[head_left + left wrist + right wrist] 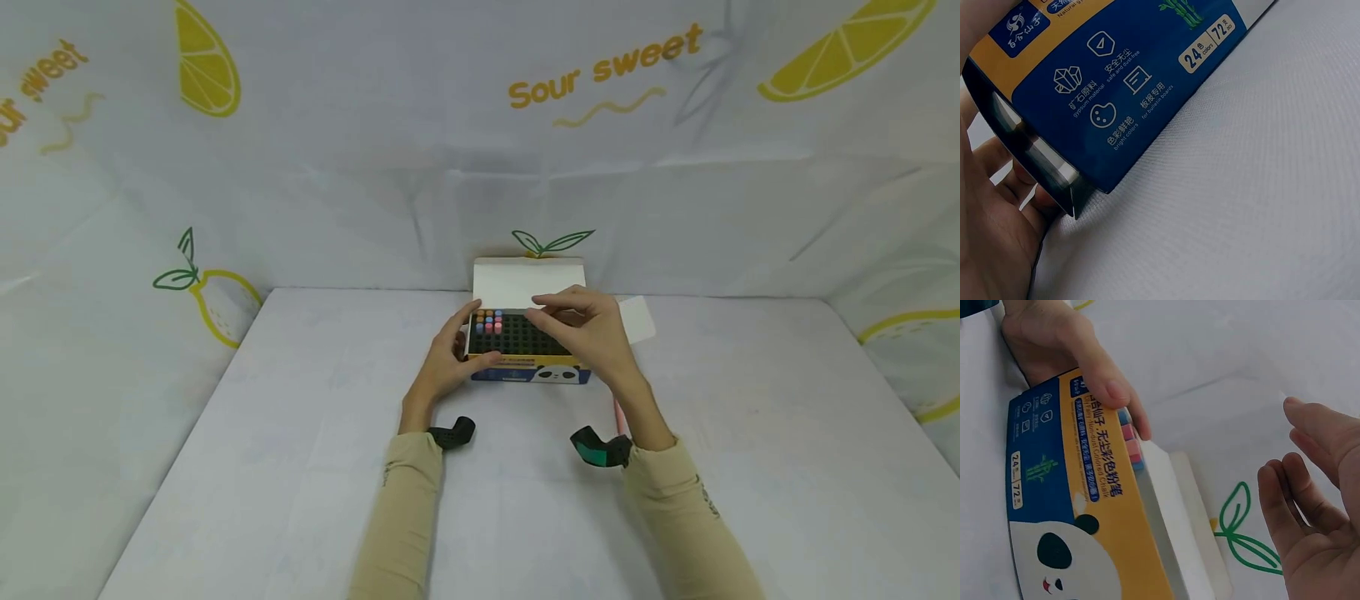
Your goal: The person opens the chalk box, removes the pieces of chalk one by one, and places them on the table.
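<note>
Left hand (pixel 441 364): grips your box (pixel 501 374)
Right hand (pixel 594 330): empty, thumb and fingers apart
Chalk (pixel 489 322): could spill if you tilt the box

Chalk box (pixel 525 374) is resting on the table (pixel 757 408), its left end sitting in the left hand (pixel 444 360). Chalk sticks (pixel 489 322) are standing in the box, right of that hand. Right hand (pixel 596 332) is hovering over the box's right part. Lid (pixel 510 281) is rising behind, beyond both hands. Card (pixel 638 319) is showing just right of the right hand; backdrop (pixel 360 200) is hanging beyond.
</note>
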Motion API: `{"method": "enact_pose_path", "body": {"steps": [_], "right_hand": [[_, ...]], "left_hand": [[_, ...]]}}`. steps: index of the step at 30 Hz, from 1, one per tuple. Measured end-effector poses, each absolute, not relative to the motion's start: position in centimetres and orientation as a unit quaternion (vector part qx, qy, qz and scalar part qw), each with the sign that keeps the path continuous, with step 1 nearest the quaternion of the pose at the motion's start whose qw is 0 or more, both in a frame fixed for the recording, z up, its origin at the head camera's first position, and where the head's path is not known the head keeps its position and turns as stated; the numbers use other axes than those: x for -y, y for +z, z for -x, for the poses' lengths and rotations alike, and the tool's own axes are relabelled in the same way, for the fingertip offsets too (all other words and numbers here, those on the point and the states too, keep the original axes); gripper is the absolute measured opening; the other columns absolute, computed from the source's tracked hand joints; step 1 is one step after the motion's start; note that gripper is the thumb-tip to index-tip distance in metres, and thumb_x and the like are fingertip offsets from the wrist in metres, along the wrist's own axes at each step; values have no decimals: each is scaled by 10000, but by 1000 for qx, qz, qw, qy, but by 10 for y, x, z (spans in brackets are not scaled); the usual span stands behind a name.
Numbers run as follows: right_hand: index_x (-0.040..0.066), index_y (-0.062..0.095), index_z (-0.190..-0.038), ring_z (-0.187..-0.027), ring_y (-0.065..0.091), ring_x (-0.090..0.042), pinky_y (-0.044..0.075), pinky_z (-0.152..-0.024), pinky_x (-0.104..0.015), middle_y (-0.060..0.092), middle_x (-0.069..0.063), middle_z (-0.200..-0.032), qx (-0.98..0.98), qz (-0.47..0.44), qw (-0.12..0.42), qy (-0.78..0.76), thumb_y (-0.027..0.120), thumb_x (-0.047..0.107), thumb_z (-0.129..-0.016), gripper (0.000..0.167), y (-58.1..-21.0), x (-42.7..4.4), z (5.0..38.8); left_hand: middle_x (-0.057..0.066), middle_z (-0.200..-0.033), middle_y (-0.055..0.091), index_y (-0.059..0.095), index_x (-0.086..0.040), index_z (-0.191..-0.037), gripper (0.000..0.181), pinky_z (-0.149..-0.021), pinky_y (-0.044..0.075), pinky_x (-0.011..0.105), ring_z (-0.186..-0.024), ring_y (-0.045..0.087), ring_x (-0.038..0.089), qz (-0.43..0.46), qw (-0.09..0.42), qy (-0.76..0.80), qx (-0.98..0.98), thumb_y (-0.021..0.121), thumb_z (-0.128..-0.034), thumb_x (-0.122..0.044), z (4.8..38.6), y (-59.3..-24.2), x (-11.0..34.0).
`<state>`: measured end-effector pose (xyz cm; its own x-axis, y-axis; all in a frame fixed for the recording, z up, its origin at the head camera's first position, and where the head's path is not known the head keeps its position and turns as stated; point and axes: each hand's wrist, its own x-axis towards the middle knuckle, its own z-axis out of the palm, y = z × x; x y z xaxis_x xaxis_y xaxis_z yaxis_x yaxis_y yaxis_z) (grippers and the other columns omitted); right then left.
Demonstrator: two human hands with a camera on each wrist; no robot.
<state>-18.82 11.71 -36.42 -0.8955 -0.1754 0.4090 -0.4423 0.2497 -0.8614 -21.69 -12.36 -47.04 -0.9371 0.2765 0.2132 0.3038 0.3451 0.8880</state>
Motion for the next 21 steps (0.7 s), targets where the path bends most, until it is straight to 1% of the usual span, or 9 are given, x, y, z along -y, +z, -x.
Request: {"method": "enact_pose_path", "body": {"steps": [3,5,8,10,16,21], "right_hand": [[-74,760,-1104,-875,658,-3,571,-832,-169,706,-174,-960,780,-209,98,581,775,3,-882,236,-371,-107,196],[-77,758,-1106,-869,652,1,569,-831,-167,701,-221,-973,783,-215,87,577,774,10,-885,238,-376,-101,201],[-70,758,-1116,-866,661,-6,564,-822,-157,704,-232,-993,789,-216,67,571,772,29,-896,242,-385,-93,208],[-59,760,-1121,-866,677,-37,561,-805,-153,712,-226,-1010,795,-212,55,566,772,47,-901,244,-390,-89,211],[-2,777,-1133,-875,703,-192,549,-772,-158,717,-189,-1003,824,-191,28,533,783,107,-908,250,-403,-83,216],[-3,780,-1125,-879,714,-276,589,-787,-240,715,-184,-977,844,-189,30,502,792,102,-898,251,-405,-82,217]], "left_hand": [[48,-1470,463,319,-365,-1600,1012,-618,351,249,-671,366,147,178,14,-545,819,704,-765,-789,217,-470,123],[45,-1468,465,320,-361,-1600,1031,-618,350,246,-673,371,149,179,17,-545,819,685,-751,-820,217,-470,123],[38,-1465,466,320,-366,-1598,1049,-613,351,241,-667,375,148,179,18,-544,820,659,-734,-856,217,-471,124],[33,-1470,463,319,-370,-1597,1041,-611,352,244,-660,376,149,179,18,-543,820,663,-739,-848,217,-472,124],[24,-1482,457,312,-397,-1593,1007,-616,361,260,-661,382,154,177,15,-538,824,700,-756,-801,217,-473,123],[24,-1460,469,316,-399,-1591,1059,-618,357,263,-672,389,166,175,22,-535,826,647,-711,-884,218,-472,123]]}}
